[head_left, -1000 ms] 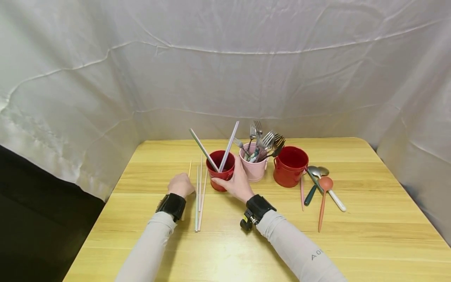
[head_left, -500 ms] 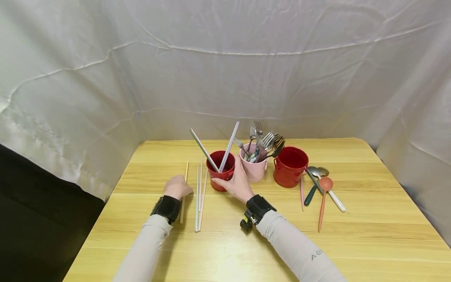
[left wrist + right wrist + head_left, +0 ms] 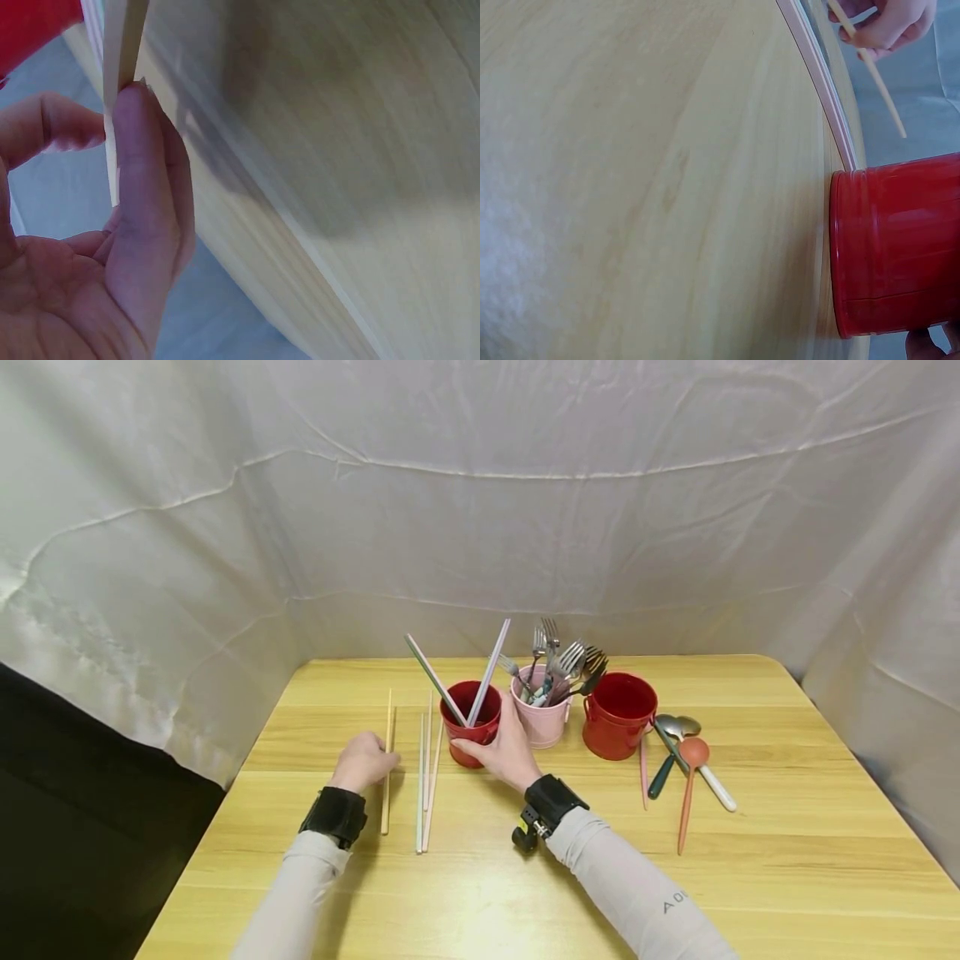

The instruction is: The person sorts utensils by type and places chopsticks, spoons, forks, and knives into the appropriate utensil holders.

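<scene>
In the head view my left hand [image 3: 362, 763] pinches a light wooden chopstick [image 3: 386, 810] left of the other chopsticks. The left wrist view has the thumb and fingers on this wooden chopstick [image 3: 124, 45]; whether a second lies along it, I cannot tell. In the right wrist view the held chopstick [image 3: 886, 97] appears raised off the table. My right hand [image 3: 507, 752] grips the left red bucket [image 3: 467, 753] around its side, its thumb across the front. Pale chopsticks [image 3: 437, 682] lean left and right inside this bucket. Several pale chopsticks [image 3: 420, 793] lie on the table between my hands.
A pink bucket [image 3: 542, 727] full of forks [image 3: 570, 657] stands right of the held bucket. Beside it is another red bucket [image 3: 611, 732]. Several spoons lie to its right, including an orange spoon [image 3: 693, 752]. A grey curtain [image 3: 480, 527] hangs behind the table.
My left hand has moved left, and the wooden chopstick has shifted left with it, now standing closer to straight. My right hand and the red bucket have stayed in place.
</scene>
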Tool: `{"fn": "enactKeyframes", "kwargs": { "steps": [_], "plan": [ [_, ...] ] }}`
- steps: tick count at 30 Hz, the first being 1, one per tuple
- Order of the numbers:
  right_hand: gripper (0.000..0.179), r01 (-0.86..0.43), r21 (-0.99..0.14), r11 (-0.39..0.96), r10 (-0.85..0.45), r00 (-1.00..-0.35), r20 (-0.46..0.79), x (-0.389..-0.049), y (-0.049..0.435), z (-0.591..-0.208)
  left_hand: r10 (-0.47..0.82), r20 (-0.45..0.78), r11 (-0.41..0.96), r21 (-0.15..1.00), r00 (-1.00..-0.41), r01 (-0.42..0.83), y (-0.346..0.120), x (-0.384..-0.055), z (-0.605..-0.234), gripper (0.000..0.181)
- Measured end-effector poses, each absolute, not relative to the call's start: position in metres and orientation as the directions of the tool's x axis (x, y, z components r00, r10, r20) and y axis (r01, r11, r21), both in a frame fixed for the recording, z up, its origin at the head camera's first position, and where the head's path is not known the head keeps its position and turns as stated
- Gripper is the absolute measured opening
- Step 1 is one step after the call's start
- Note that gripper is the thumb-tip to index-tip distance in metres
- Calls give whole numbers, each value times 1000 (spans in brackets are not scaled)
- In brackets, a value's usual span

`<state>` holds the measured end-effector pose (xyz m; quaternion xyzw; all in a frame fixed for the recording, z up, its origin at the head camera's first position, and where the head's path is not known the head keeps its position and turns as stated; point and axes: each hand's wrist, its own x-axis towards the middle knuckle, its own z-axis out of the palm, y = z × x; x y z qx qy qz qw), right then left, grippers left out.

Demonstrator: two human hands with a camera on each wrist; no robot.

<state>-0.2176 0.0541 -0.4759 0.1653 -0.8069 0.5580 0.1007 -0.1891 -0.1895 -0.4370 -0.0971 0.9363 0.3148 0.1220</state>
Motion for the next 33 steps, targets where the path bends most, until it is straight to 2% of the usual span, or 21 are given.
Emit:
{"fn": "enactKeyframes", "kwargs": {
  "steps": [5,8,10,19,33],
  "plan": [
    [95,-398,-861,318,-156,-917,367,-218,54,-477,-104,-246,772,591,-964,-234,-192,-187,-433,21],
    [95,-395,-862,316,-154,-918,365,-218,54,-477,-109,-201,769,603,-973,-211,-193,-185,-430,40],
    [95,-392,-864,315,-154,-920,361,-219,54,-477,-113,-184,754,624,-976,-205,-193,-185,-429,43],
    [94,-386,-865,321,-154,-922,354,-217,54,-477,-147,42,730,679,-988,-79,-189,-186,-426,37],
    [93,-390,-865,316,-150,-921,361,-217,54,-477,-234,267,653,756,-935,53,-168,-185,-404,29]
  ]
}}
